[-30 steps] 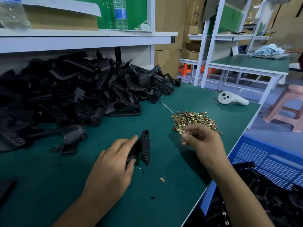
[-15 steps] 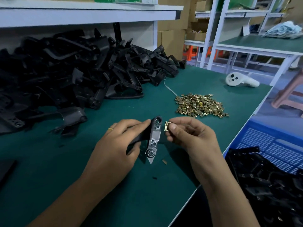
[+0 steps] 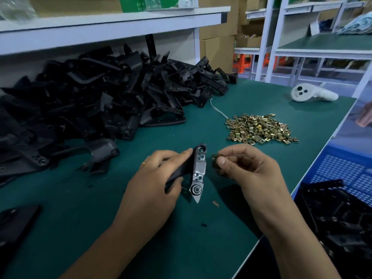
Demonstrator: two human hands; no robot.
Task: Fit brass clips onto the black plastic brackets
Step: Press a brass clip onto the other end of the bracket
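Head view: left hand (image 3: 153,184) grips one black bracket (image 3: 198,172) by its dark arm, held just above the bench (image 3: 100,228), pale inner face turned up, square slots visible near top and lower middle. Right hand (image 3: 249,172) pinches a single brass clip (image 3: 215,160) between thumb and forefinger, just beside the bracket's upper right edge, apart from it by a sliver. Not yet seated; both visible slots look empty, though small and hard to be sure.

Progress, judged from layout: early to middle. Large heap of black brackets (image 3: 104,101) at back left of bench, apparently unfitted. Sizeable pile of brass clips (image 3: 259,128) at right of bench, near the right hand. Blue crate (image 3: 338,172) off the bench edge at right holds more black parts, likely finished ones; a glint of brass on a few, too small to confirm.

Stray clip (image 3: 215,203) lying on bench below the held bracket. White controller (image 3: 310,93) at far right, unrelated.

Left to do: push this clip on, probably a second, then the heap.
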